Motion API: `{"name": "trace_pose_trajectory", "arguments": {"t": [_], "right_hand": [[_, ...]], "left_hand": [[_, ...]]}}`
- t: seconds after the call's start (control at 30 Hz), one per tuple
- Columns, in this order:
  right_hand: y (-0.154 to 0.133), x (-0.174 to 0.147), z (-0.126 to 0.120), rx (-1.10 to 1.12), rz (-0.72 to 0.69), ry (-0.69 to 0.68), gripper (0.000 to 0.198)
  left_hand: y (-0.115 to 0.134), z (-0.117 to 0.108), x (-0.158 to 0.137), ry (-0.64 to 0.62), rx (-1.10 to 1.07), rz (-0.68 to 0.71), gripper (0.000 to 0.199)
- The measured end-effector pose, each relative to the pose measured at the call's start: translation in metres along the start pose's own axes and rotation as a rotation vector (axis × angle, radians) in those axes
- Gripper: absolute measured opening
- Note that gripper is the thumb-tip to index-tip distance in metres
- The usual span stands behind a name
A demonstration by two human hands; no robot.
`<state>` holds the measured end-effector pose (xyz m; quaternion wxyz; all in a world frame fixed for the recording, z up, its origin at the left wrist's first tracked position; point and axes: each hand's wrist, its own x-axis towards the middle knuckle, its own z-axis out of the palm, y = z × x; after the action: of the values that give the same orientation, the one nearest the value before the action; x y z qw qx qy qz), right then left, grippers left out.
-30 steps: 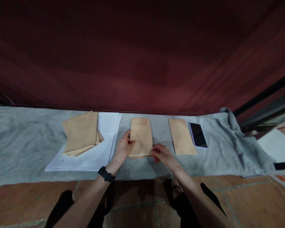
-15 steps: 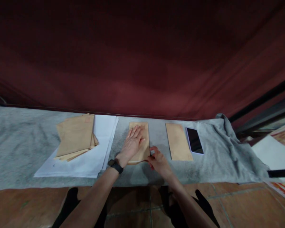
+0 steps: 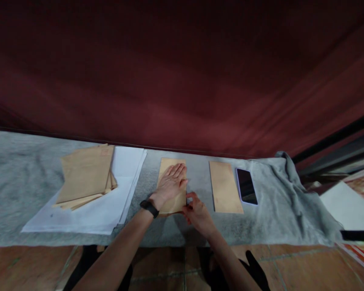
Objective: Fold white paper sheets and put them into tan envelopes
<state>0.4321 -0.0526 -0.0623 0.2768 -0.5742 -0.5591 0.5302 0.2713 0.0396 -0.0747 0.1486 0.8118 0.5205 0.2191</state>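
A brown paper envelope [image 3: 166, 162] lies lengthwise before me on a grey cloth. My left hand [image 3: 172, 184], with a dark watch at the wrist, rests flat across it, fingers stretched toward its far end. At the envelope's near right corner, my right hand [image 3: 195, 210] pinches the edge between thumb and fingers. Part of the envelope is hidden beneath the left hand. A second brown envelope [image 3: 226, 188] lies flat to the right, apart from both hands.
Left of me, several brown envelopes [image 3: 86, 173] are fanned on white paper sheets [image 3: 124, 173]. A phone [image 3: 246, 186] lies right of the second envelope. The grey cloth [image 3: 279, 202] covers the long surface; a dark red drape [image 3: 182, 121] hangs behind it.
My view has shifted slightly, so the things appear lower and further left. The left hand stays flat on the envelope, and the right hand keeps its pinch at the near corner.
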Motion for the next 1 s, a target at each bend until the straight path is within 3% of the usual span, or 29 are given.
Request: {"name": "trace_pose_trajectory", "arguments": {"t": [0.5, 1.0], "right_hand": [[0.004, 0.0, -0.001, 0.075, 0.008, 0.011, 0.032], [0.001, -0.004, -0.001, 0.027, -0.039, 0.058, 0.023]], "left_hand": [[0.002, -0.004, -0.054, -0.17, -0.029, 0.127, 0.054], [0.007, -0.034, -0.109, -0.286, -0.101, 0.249, 0.059]]}}
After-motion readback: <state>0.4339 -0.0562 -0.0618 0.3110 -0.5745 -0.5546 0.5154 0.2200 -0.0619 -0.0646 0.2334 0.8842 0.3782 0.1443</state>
